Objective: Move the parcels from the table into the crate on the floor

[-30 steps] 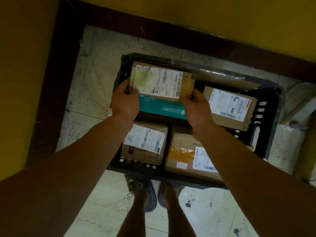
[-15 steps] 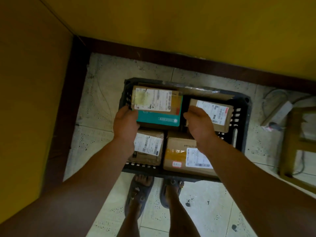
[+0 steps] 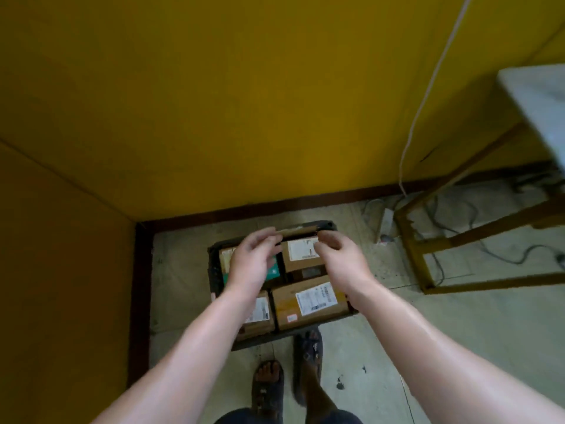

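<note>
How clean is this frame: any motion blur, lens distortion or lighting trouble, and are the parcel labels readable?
Head view: motion blur smears the table at upper right and softens the left hand and right hand; label text on the parcels in the crate is unreadable; the wide-angle lens stretches the frame's edges; light is even, with soft sheen on the forearms and no glare.

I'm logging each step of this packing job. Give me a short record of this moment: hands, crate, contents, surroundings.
left hand: over the crate, fingers relaxed, holding nothing
right hand: over the crate, fingers loosely curled, holding nothing
crate: dark, on the floor in the wall corner
contents: teal parcel partly hidden by the left hand; back-right parcel; front-right parcel; front-left parcel
table: only its edge shows, upper right
floor: power strip and cables beside the table's leg
</note>
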